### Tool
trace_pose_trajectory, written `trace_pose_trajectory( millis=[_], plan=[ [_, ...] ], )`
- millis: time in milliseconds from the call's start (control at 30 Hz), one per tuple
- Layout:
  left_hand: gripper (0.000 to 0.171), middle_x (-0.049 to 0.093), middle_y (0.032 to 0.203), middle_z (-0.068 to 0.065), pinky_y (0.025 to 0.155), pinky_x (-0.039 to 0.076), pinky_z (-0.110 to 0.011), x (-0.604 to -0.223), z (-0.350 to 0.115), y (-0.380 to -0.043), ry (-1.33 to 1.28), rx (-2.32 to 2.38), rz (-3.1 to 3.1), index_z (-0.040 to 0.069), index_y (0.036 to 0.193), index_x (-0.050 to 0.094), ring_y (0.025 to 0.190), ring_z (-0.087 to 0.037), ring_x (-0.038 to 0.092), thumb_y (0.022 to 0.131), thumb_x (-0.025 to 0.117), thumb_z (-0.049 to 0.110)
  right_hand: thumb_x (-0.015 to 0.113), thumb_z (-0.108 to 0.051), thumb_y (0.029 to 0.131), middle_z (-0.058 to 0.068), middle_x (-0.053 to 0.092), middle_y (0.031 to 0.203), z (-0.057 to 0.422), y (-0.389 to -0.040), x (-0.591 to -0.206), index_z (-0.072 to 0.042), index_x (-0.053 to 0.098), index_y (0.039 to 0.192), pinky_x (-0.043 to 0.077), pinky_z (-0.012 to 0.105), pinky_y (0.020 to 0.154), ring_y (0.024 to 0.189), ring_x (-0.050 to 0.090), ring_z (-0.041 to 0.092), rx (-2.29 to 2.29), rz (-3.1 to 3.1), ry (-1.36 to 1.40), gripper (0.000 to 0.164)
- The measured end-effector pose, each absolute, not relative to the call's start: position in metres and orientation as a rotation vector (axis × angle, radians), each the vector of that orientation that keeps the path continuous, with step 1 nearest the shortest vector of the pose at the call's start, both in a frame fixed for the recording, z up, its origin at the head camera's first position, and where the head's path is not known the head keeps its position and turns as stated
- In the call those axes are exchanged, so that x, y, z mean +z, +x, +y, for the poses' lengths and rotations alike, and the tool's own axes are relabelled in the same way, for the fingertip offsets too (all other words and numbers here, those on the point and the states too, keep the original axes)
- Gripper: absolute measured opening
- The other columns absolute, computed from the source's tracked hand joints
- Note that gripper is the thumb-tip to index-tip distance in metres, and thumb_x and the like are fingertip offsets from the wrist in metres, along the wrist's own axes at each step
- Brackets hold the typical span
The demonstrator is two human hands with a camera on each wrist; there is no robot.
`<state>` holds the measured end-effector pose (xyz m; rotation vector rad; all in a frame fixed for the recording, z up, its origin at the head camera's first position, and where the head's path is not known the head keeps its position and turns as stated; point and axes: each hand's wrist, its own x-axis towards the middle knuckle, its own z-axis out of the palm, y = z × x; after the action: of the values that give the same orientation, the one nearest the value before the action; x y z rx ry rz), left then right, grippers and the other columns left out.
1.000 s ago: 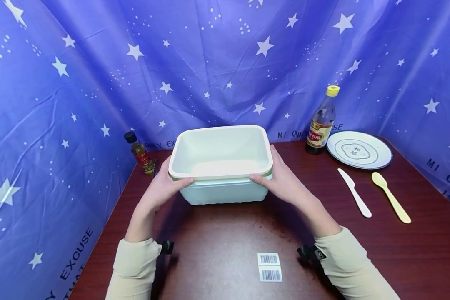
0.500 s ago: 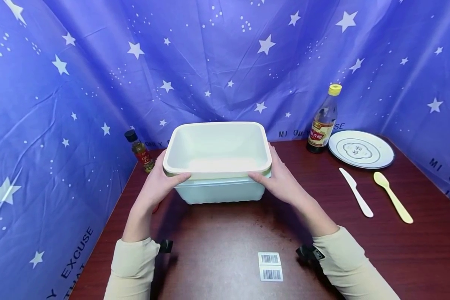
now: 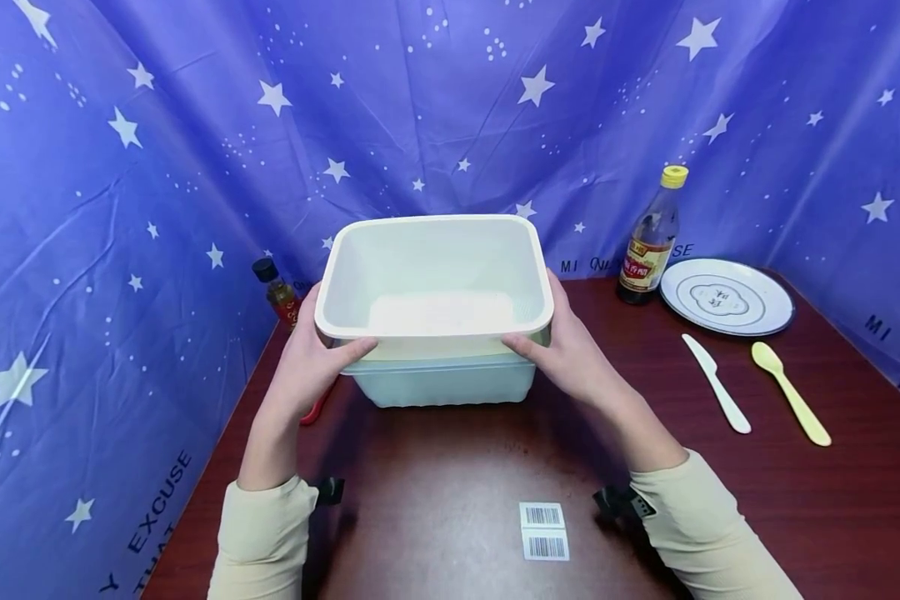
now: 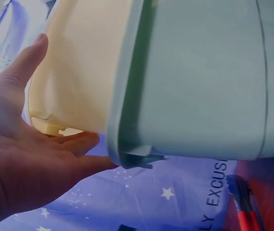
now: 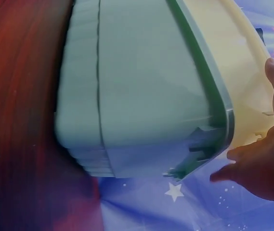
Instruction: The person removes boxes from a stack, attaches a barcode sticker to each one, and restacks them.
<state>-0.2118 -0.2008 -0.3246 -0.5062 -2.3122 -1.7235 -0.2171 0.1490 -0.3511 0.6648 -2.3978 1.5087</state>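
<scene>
Both hands hold a cream plastic storage bin (image 3: 435,258) by its short ends, thumbs on the front side and other fingers under the rim. My left hand (image 3: 311,362) is at its left end, my right hand (image 3: 570,350) at its right. The cream bin is raised partly out of a pale green bin (image 3: 446,385), which stands on the table. In the left wrist view, the cream wall (image 4: 86,57) rises above the green bin's rim, and a finger reaches that rim. The right wrist view has the right hand (image 5: 267,159) beside the cream bin's end. The cream bin's base is hidden.
Left of the bins stands a small black-capped bottle (image 3: 279,292), partly hidden, near a red-handled tool (image 3: 315,411). At right are a yellow-capped sauce bottle (image 3: 645,258), a plate (image 3: 757,300), a white knife (image 3: 720,387) and a yellow spoon (image 3: 795,400). A barcode label (image 3: 543,531) lies in front.
Both hands have lifted the cream bin, so more of its wall shows above the green bin. The green bin has stayed on the table.
</scene>
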Motion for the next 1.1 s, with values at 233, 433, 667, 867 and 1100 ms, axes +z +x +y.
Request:
trace_pose_trajectory(
  millis=[233,433,667,867,1100],
  plan=[
    [0.097,0.044,0.148,-0.007,0.097,0.049,-0.034,-0.309,-0.197,-0.202,-0.625,-1.781,-2.189,0.020,0.158,0.027,0.128,-0.029,0.048,0.081,0.083,0.002,0.078,-0.017,0.091,0.010,0.038,0.153,0.148,-0.212,-0.337,-0.024,0.005,0.162,0.039,0.043,0.107,0.134,0.045,0.028,1.667,-2.246,0.776,0.102],
    [0.098,0.045,0.146,-0.012,0.093,0.052,-0.035,-0.299,-0.192,-0.194,-0.705,-1.845,-2.084,0.019,0.158,0.027,0.126,-0.035,0.049,0.080,0.080,-0.006,0.078,-0.004,0.088,0.012,0.043,0.148,0.150,-0.203,-0.325,-0.024,0.010,0.162,0.046,0.026,0.097,0.126,0.051,0.030,1.714,-2.153,0.830,0.102],
    [0.100,0.040,0.147,-0.018,0.094,0.053,-0.034,-0.284,-0.183,-0.179,-0.783,-1.871,-2.000,0.014,0.159,0.024,0.125,-0.040,0.048,0.078,0.078,-0.012,0.078,0.000,0.086,0.011,0.041,0.150,0.156,-0.192,-0.314,-0.027,0.009,0.162,0.050,0.025,0.093,0.123,0.052,0.033,1.679,-2.131,0.836,0.107],
    [0.100,0.040,0.149,-0.015,0.097,0.051,-0.036,-0.268,-0.170,-0.161,-0.769,-1.827,-2.012,0.012,0.159,0.023,0.128,-0.038,0.047,0.079,0.078,-0.010,0.078,0.004,0.084,0.012,0.038,0.153,0.163,-0.182,-0.305,-0.026,0.009,0.162,0.048,0.025,0.096,0.125,0.051,0.036,1.663,-2.108,0.837,0.108],
    [0.104,0.041,0.149,-0.011,0.097,0.051,-0.041,-0.263,-0.154,-0.156,-0.701,-1.783,-2.082,0.012,0.161,0.019,0.127,-0.039,0.050,0.079,0.081,-0.005,0.079,0.007,0.080,0.012,0.039,0.153,0.178,-0.172,-0.296,-0.025,0.013,0.162,0.048,0.023,0.095,0.122,0.053,0.032,1.610,-2.082,0.816,0.110]
  ],
)
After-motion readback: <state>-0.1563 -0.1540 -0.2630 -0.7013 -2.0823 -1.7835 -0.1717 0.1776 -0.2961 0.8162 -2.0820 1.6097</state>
